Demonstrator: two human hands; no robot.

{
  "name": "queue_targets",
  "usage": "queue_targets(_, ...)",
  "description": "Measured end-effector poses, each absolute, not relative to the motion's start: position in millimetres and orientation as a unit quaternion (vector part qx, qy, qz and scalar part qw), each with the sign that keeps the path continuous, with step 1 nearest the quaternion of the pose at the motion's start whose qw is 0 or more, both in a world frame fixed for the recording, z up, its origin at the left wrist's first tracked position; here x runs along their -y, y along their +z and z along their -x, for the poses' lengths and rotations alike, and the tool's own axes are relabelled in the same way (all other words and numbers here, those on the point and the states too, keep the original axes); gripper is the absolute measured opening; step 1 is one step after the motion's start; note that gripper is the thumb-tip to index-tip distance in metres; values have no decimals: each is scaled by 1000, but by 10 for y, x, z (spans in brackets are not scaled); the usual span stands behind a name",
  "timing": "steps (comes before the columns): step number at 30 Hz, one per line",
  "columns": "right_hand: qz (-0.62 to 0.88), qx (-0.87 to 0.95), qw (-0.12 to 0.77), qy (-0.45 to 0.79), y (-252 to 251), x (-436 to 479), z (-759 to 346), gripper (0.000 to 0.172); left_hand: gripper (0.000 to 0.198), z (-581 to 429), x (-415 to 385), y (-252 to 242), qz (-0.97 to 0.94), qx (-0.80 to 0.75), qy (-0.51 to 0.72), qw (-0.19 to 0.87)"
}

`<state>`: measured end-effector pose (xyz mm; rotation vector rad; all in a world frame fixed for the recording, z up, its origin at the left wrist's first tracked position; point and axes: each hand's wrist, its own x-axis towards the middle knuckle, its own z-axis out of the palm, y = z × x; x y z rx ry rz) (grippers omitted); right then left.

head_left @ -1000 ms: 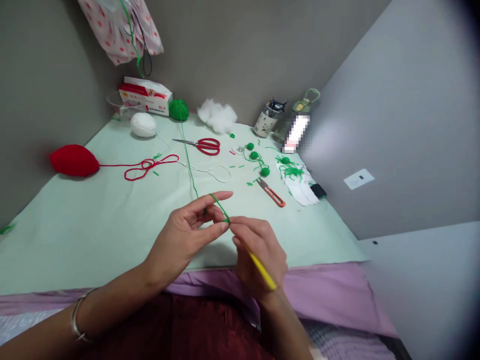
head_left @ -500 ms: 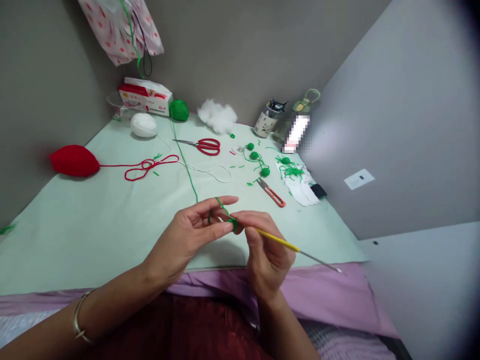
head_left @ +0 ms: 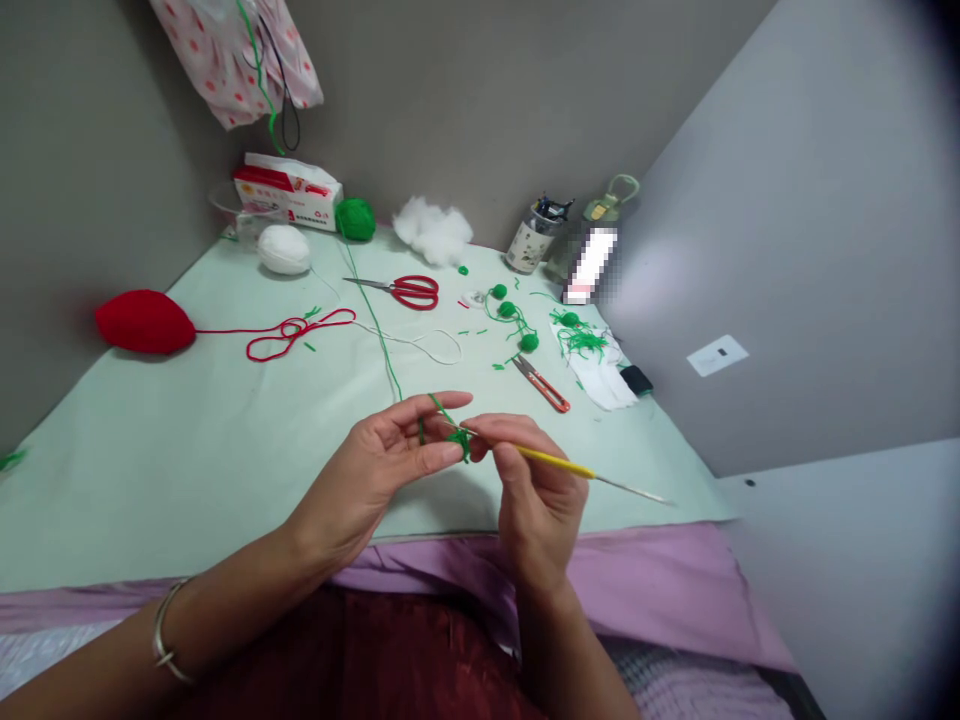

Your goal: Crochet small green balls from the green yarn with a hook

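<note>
Between thumb and fingers, my left hand (head_left: pixel 390 450) pinches a small green crochet piece (head_left: pixel 460 442). Green yarn (head_left: pixel 386 350) runs from the green ball (head_left: pixel 355 219) at the back to this hand and passes over its raised index finger. My right hand (head_left: pixel 541 490) grips a crochet hook (head_left: pixel 559 461) with a yellow handle and a metal shaft sticking out to the right. The hook's tip meets the green piece, but exactly how it sits in the stitches is too small to tell.
Red-handled scissors (head_left: pixel 412 291) and orange thread snips (head_left: pixel 541 384) lie beyond my hands. Small green crocheted balls (head_left: pixel 529 342) are to the right, near a white tissue (head_left: pixel 606 384). A red yarn ball (head_left: pixel 145 321), white yarn ball (head_left: pixel 284 249), stuffing (head_left: pixel 433 232) and pen holder (head_left: pixel 529 241) stand farther off.
The crochet hook has tilted, its free end rising and shifting slightly left. More of the green piece now shows between my fingers. My left hand has barely moved.
</note>
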<state>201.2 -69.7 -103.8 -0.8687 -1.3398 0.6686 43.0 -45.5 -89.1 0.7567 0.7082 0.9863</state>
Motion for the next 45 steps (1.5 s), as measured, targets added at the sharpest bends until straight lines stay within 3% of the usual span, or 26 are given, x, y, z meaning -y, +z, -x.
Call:
queue_targets(8, 357, 544, 660, 375, -1061, 718, -2071, 22, 30, -383, 464, -891, -377, -338, 450, 736)
queue_targets(18, 361, 750, 551, 54, -1067, 832, -2097, 22, 33, -356, 476, -901, -460, -390, 464, 649)
queue_targets(21, 360, 768, 529, 19, -1105, 848, -2094, 23, 35, -356, 482, -905, -452, -390, 466, 653)
queue_targets(27, 362, 607, 667, 237, -1062, 810, -2036, 22, 39, -353, 468, -895, -403, -352, 448, 716)
queue_targets(32, 343, 507, 683, 398, -1063, 748, -2027, 21, 36, -337, 466, -889, -406, -351, 429, 726)
queue_targets(45, 331, 494, 675, 436, -1084, 736, -2025, 20, 40, -351, 459, -879, -409, -347, 434, 724)
